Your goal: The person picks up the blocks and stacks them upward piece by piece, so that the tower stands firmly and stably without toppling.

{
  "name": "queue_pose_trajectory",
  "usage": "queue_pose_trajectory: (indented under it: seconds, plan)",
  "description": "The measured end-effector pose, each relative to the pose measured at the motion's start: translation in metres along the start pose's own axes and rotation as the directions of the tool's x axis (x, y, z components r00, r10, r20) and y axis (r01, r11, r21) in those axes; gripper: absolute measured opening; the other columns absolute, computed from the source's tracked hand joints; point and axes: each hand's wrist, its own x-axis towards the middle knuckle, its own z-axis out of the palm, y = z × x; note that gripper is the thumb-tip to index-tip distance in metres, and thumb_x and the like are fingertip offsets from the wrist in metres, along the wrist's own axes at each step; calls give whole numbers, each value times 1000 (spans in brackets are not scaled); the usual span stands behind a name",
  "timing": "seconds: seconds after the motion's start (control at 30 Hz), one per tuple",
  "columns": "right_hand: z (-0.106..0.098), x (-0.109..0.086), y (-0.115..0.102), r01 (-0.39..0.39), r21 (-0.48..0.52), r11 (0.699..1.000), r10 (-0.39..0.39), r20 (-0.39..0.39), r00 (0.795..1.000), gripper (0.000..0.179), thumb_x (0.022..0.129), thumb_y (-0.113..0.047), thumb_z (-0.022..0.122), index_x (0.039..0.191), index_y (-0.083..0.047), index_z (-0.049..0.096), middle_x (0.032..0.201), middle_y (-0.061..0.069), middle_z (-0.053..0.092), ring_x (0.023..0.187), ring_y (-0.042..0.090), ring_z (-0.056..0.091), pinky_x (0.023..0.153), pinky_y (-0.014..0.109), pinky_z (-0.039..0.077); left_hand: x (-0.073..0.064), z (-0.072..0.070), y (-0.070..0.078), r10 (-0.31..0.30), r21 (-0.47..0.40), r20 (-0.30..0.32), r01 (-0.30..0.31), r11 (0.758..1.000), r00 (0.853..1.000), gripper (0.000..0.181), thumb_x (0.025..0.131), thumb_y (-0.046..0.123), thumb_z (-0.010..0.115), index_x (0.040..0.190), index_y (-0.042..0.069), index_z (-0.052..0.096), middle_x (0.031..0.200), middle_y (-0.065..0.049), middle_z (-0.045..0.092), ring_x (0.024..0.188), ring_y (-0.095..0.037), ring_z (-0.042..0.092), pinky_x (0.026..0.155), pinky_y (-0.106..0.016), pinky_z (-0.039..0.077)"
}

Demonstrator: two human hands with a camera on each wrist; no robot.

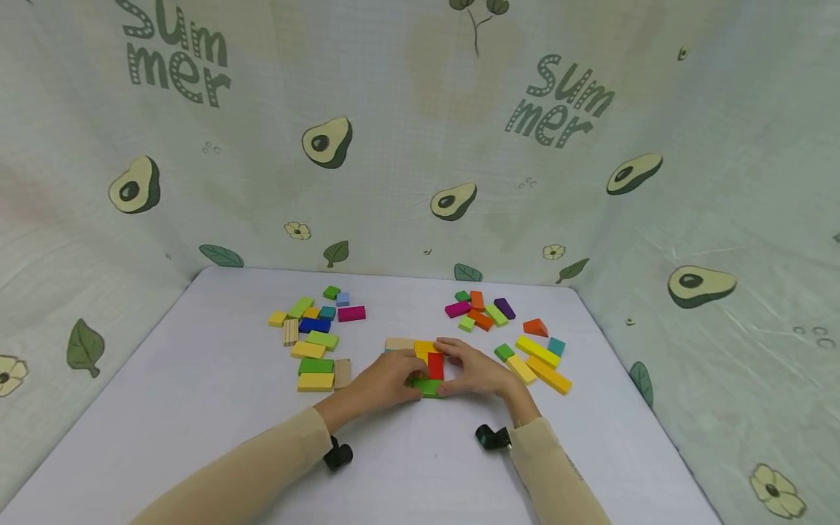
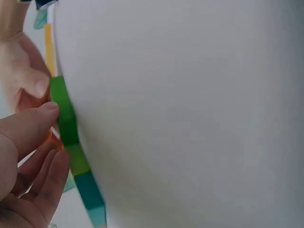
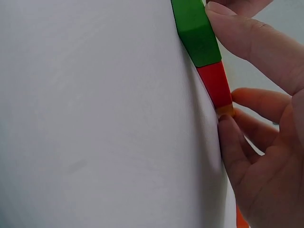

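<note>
A green block (image 1: 429,388) lies along the near edge of a flat cluster of blocks at mid-table. My left hand (image 1: 394,375) has its thumb and forefinger at the block's left part; in the left wrist view the thumb tip presses the green block (image 2: 64,107), other fingers loosely bent. My right hand (image 1: 477,368) spans the cluster's right side, thumb at the green block's (image 3: 197,35) end and fingertips near a yellow block (image 1: 426,346). Between them sits a red block (image 1: 436,366). A tan block (image 1: 399,343) forms the far left corner; my left hand hides part of the cluster.
Loose coloured blocks lie in groups on the white table (image 1: 420,467): on the left, a blue block (image 1: 315,325) and a magenta block (image 1: 351,313); on the right, a purple block (image 1: 504,308) and long yellow blocks (image 1: 538,351). A patterned cloth (image 1: 394,146) hangs behind the table.
</note>
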Motion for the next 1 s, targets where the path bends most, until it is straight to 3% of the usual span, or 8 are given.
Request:
queue_pose_trajectory:
  seconds: [0.13, 0.3, 0.43, 0.57, 0.67, 1.0]
  plan:
    - [2, 1, -2, -11, -27, 1000, 11, -6, 1000, 89, 89, -38, 87, 164, -20, 43, 173, 4, 32, 157, 33, 32, 125, 62, 30, -10, -20, -12, -38, 22, -25, 38, 999, 999, 37, 89, 23, 89, 124, 16, 77, 109, 2, 70, 96, -12, 62, 90, -31, 59]
    - [1, 1, -3, -26, -33, 999, 26, -12, 1000, 89, 88, -37, 88, 164, -23, 44, 173, 1, 32, 159, 32, 28, 126, 62, 28, -30, -52, -41, -118, 27, -57, 119, 993, 991, 42, 91, 24, 87, 130, 19, 74, 117, -1, 71, 107, -19, 65, 92, -38, 60]
    - [1, -1, -2, -24, -23, 999, 24, -10, 1000, 89, 88, -36, 88, 164, -22, 44, 173, 2, 31, 158, 32, 30, 126, 61, 30, -51, -67, -67, -144, 27, -20, 144, 989, 989, 42, 94, 22, 83, 134, 20, 72, 128, -3, 70, 119, -25, 63, 97, -47, 59]
    - [0, -2, 0, -24, -10, 1000, 24, -6, 1000, 90, 88, -36, 88, 164, -21, 43, 173, 3, 31, 153, 32, 39, 125, 57, 34, -68, -69, -84, -89, 63, 64, 85, 994, 994, 44, 95, 22, 82, 138, 18, 72, 138, -5, 68, 131, -32, 59, 106, -55, 55]
    - [-1, -3, 1, -26, -10, 1000, 26, -4, 1000, 91, 88, -36, 88, 165, -21, 42, 174, 3, 30, 151, 31, 43, 125, 54, 36, -76, -67, -90, -56, 92, 111, 46, 995, 992, 46, 95, 22, 83, 139, 18, 71, 142, -7, 65, 136, -35, 56, 108, -55, 53]
    - [-1, -2, -2, -27, -6, 1000, 27, 7, 1000, 91, 88, -35, 88, 165, -20, 41, 174, 3, 30, 153, 31, 41, 126, 55, 34, -78, -64, -84, -44, 89, 105, 34, 995, 993, 39, 89, 25, 89, 125, 16, 77, 136, -8, 64, 128, -32, 57, 104, -53, 55]
